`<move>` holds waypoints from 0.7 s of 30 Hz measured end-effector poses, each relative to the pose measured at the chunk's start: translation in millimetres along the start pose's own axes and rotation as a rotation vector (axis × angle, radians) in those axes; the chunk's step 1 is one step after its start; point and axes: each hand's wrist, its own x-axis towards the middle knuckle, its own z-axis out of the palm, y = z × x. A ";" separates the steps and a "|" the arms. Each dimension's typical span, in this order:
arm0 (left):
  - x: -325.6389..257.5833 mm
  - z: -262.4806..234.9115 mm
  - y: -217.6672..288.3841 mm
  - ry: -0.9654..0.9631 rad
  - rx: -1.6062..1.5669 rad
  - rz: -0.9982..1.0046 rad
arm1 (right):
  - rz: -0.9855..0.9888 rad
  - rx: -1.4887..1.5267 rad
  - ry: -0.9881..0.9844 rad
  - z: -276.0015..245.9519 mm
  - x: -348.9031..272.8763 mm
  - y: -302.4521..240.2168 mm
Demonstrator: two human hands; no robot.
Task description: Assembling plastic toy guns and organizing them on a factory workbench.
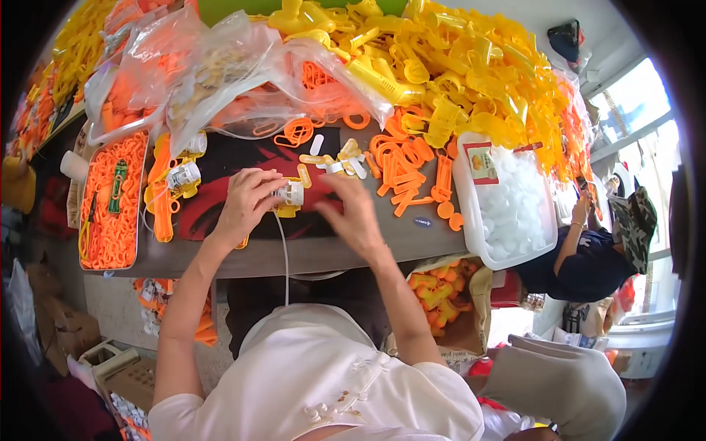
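White shirt nearest us, lower centre. Beyond it, the desk carries a yellow heap, upper right; plenty looks left to use. White tub at right and tray of orange parts at left, both well stocked. Capped units, left of centre, seem put together; whether finished, we cannot tell. Two hands at centre: right hand open, apparently holding nothing; left hand gripping a white-and-yellow piece, just beside the right. We judge that piece under way, not yet done.
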 end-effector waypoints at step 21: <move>9.4 17.0 -2.0 0.208 0.092 -0.016 | 0.216 -1.101 0.001 -85.0 77.0 185.2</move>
